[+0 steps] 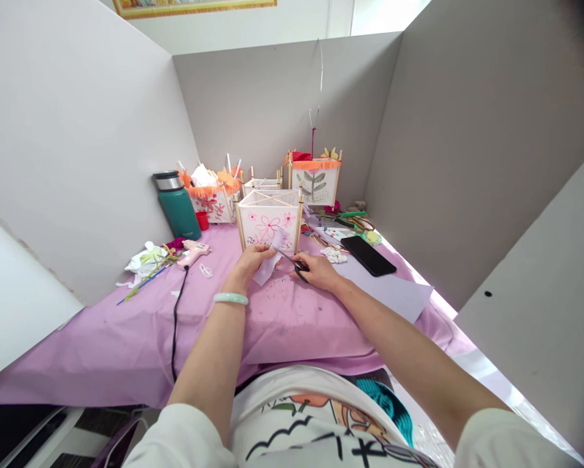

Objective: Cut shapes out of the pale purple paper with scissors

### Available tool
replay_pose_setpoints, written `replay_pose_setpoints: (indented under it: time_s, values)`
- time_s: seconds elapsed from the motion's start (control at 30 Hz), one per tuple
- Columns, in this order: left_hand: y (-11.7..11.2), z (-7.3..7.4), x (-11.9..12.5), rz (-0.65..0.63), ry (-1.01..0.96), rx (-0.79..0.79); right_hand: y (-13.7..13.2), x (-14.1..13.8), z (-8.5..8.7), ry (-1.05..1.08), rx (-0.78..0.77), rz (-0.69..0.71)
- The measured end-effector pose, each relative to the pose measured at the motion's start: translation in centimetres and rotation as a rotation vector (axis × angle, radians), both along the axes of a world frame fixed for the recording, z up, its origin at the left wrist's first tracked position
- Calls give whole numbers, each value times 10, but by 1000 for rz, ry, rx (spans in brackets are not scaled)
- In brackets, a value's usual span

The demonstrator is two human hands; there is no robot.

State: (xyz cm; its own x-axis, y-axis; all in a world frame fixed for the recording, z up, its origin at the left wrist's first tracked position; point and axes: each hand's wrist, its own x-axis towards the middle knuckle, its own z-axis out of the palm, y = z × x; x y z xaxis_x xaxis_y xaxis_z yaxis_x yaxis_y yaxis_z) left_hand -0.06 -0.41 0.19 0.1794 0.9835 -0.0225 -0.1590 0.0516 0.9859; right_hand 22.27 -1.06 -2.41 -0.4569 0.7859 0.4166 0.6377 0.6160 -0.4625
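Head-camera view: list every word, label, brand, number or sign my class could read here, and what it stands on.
No text is readable.
White shirt: bold black marks, partly cut off; unreadable.
Front lantern: small dark marks low on its panel, too blurred to read.
Black-handled scissors, pink glue gun, teal bottle: any marking too small to make out.

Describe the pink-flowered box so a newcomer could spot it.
Start at the cloth-covered table, then look just beyond the left hand. The white box there has wooden corner posts. Pink flowers on its front and no orange fringe set it apart from the back-left box and back-right box.
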Motion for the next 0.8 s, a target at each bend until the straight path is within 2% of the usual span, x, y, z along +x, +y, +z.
replay_pose_setpoints:
  time_s: [0.8]
  values:
    - [2,-2,0,-3,-15,16,-1,-1,2,-2,-10,-19]
